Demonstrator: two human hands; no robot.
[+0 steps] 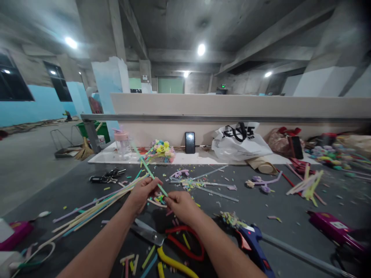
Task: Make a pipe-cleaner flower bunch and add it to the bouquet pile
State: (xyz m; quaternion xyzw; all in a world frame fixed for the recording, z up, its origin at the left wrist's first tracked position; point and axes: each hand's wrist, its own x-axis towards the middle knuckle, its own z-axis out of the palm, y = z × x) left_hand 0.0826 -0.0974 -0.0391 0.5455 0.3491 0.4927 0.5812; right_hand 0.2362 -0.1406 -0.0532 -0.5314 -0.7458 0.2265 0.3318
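The green strip (148,168), probably light and bendable, is suitably pinched: midway by the left hand (144,192), near end by the right hand (182,205).

Left hand (144,194) and right hand (182,206): two. Green strip (149,170), held: one. Magenta devices (336,230): two. Blue glue gun (255,244): one. White bag (237,146): one. Pink-lidded cup (123,144): one. Broom (84,150): one.

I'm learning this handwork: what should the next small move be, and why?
Probably bend the near end of the green strip with the right hand, the left hand steadying it: the right pinches that end, the left holds it just beyond, and the far part juts out free.
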